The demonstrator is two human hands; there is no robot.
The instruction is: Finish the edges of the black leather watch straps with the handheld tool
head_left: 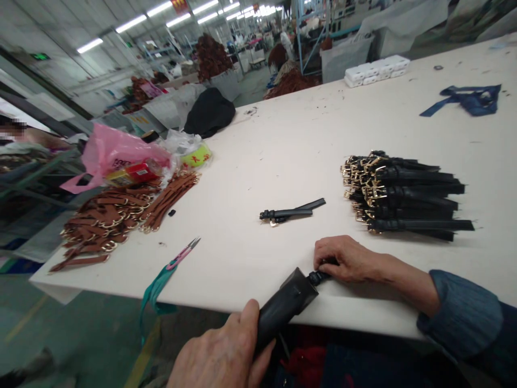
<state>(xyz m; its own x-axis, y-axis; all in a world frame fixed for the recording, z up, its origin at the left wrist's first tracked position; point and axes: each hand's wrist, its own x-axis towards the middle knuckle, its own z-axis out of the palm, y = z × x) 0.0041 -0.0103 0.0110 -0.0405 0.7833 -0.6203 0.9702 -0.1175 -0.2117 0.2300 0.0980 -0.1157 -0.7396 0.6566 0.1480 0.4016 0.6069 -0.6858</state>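
Note:
My left hand (226,345) is wrapped round a dark cylindrical piece (286,302) at the table's front edge. From its upper end a short black strap (317,277) sticks out, and the fingers of my right hand (347,258) are pinched on it. Two black straps with a buckle (288,213) lie on the table just beyond my hands. To the right is a pile of black straps with gold buckles (407,196).
On the white table (242,258) are pink thread snips (183,254) with teal cloth, brown straps (105,215), a pink bag (117,148), a black cap (210,112), white rolls (377,70) and blue cloth (480,101). A person is partly visible at far left.

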